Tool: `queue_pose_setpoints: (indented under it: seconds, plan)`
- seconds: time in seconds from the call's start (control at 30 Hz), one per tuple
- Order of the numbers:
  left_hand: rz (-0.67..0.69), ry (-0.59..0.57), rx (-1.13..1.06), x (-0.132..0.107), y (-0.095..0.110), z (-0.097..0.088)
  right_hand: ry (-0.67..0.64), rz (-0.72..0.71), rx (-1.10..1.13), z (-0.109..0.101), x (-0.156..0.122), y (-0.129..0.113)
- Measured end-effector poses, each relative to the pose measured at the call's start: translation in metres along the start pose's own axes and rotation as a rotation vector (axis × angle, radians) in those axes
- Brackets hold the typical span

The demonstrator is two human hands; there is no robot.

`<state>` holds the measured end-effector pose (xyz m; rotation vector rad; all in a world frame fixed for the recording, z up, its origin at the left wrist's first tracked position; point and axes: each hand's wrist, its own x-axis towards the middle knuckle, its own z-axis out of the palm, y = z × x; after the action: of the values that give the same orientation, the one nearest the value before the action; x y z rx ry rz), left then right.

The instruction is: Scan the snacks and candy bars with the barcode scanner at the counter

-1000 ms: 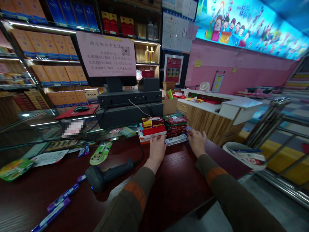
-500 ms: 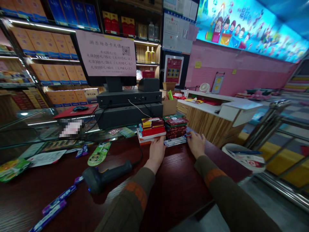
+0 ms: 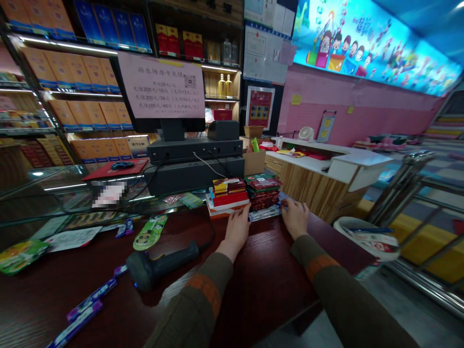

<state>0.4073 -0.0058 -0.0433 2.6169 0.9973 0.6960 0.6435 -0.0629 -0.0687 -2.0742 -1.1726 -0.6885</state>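
Note:
A row of slim blue-and-white stick packs [image 3: 265, 213] lies on the dark red counter [image 3: 268, 270] between my two hands. My left hand [image 3: 236, 228] has its fingers closed together at the row's left end, beside the stack of red and yellow packets [image 3: 229, 193]. At the other end, my right hand [image 3: 295, 218] has bent fingers and thumb closed on the packs' tips. Directly behind the row rises a stack of dark red and green packets [image 3: 263, 191]. My fingertips are partly hidden, so how firmly they grip does not show.
A barcode scanner [image 3: 159, 263] lies left of my left arm. Near it are purple stick packs [image 3: 92, 299] and a green panda-print packet [image 3: 150, 232]. A monitor [image 3: 161, 89] and black cash drawer [image 3: 195, 169] stand behind. A white bin [image 3: 366, 239] is at the right.
The view has tilted slightly upward, so everything sits a little lower. Both hands stay at the ends of the stick packs, with hardly any visible movement.

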Motion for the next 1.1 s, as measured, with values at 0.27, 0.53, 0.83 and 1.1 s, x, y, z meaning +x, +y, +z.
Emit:
queue_pose_setpoints:
  seconds: [0.27, 0.53, 0.83, 1.1]
  plan:
    - [0.016, 0.015, -0.027, -0.007, -0.002, -0.010, 0.009, -0.006, 0.051, -0.004, -0.004, 0.001]
    - [-0.018, 0.017, 0.046, -0.016, -0.001, -0.033, 0.036, -0.039, 0.083, -0.013, -0.014, -0.008]
    - [-0.006, 0.049, 0.132, -0.037, -0.005, -0.060, 0.000, -0.135, 0.169, -0.029, -0.028, -0.039]
    - [-0.021, 0.091, 0.197, -0.061, -0.027, -0.091, -0.022, -0.256, 0.228, -0.038, -0.041, -0.094]
